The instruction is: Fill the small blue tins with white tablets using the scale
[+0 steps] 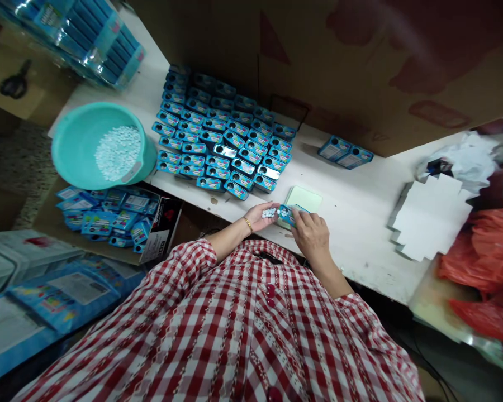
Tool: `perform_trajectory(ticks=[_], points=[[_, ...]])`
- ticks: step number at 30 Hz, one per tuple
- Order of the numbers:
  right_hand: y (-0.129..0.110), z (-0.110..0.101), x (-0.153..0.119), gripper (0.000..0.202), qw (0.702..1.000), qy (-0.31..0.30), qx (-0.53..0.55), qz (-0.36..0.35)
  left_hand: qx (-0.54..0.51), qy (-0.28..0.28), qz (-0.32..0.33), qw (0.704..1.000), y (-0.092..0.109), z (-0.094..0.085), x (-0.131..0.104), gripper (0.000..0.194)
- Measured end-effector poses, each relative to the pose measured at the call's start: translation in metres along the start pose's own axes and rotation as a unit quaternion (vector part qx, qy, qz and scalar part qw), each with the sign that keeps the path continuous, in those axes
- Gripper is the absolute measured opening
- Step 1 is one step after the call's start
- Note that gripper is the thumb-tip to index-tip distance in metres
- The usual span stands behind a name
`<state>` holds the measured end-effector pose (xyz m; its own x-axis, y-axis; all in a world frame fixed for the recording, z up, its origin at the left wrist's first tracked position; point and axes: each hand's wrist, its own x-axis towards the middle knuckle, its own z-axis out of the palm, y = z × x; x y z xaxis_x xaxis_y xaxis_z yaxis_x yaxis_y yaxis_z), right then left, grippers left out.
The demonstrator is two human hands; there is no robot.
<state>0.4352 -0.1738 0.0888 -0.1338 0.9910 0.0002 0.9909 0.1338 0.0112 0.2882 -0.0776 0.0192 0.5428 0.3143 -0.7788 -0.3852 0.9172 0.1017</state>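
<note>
My left hand [257, 216] is cupped palm up near the table's front edge, with several small white and pale blue pellets [269, 213] lying in it. My right hand [312, 233] grips a small blue tin [285, 213], its end tilted toward the left palm. Pellets show at that end of the tin, right beside the left fingers. Just behind the hands lies a pale green square pad [305, 198]. Rows of similar small blue tins [212, 135] stand packed together on the white table to the left and behind.
A turquoise tub [69, 145] of pellets stands on the left. Below it is a carton of blue packs [98, 220]. A tall cardboard box [339, 67] walls off the back, two blue packs [346, 153] before it. White flat cartons [433, 215] and red plastic bags [486, 251] lie right.
</note>
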Motion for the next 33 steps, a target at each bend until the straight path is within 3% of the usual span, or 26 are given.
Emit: perform_trajectory(ticks=[5, 9, 12, 17, 25, 33], points=[[-0.007, 0.001, 0.005, 0.039, 1.000, -0.007, -0.023, -0.012, 0.004, -0.004, 0.005, 1.000, 0.001, 0.000, -0.003, 0.026], [-0.011, 0.005, 0.014, 0.040, 0.999, -0.024, -0.022, -0.019, 0.037, -0.013, 0.054, 0.998, 0.000, -0.006, -0.007, 0.016], [-0.015, 0.011, 0.026, 0.041, 0.999, -0.046, -0.001, -0.024, 0.075, 0.007, 0.105, 0.992, 0.002, -0.014, -0.011, 0.003], [-0.027, 0.027, 0.045, 0.043, 0.996, -0.076, 0.037, -0.009, 0.094, 0.062, 0.138, 0.984, 0.017, -0.036, -0.018, 0.006], [-0.047, 0.033, 0.054, 0.042, 0.996, -0.063, 0.052, -0.042, 0.018, 0.051, 0.140, 0.989, 0.033, -0.057, -0.020, 0.012], [-0.049, 0.085, 0.075, 0.040, 0.984, -0.008, 0.168, 0.059, 0.012, 0.101, 0.117, 0.988, 0.034, -0.084, -0.031, 0.022]])
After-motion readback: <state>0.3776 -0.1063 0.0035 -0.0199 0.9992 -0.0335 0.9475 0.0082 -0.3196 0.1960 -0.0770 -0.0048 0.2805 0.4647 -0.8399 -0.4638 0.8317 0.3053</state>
